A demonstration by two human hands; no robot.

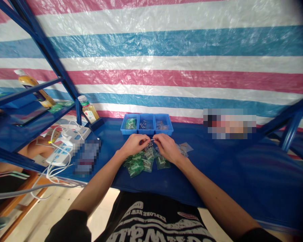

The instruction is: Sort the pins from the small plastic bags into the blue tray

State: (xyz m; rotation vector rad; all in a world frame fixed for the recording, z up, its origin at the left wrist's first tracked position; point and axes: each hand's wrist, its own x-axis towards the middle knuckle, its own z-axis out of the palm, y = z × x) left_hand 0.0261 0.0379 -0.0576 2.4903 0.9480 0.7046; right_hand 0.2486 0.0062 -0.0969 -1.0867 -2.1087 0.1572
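My left hand (134, 144) and my right hand (167, 147) meet over a blue table (217, 168), fingers pinched together on a small metal part (152, 140) held between them. Under and just in front of the hands lies a heap of small green-printed plastic bags (141, 163). Right behind the hands stand three blue bins (146, 124) side by side: the left holds green bags, the middle small metal parts, the right something I cannot make out.
A bottle of yellow drink (89, 110) stands at the back left by a blue shelf post. White power strips with cables (65, 144) lie at the left edge. A second bottle (32, 85) lies on the shelf. A striped tarp hangs behind.
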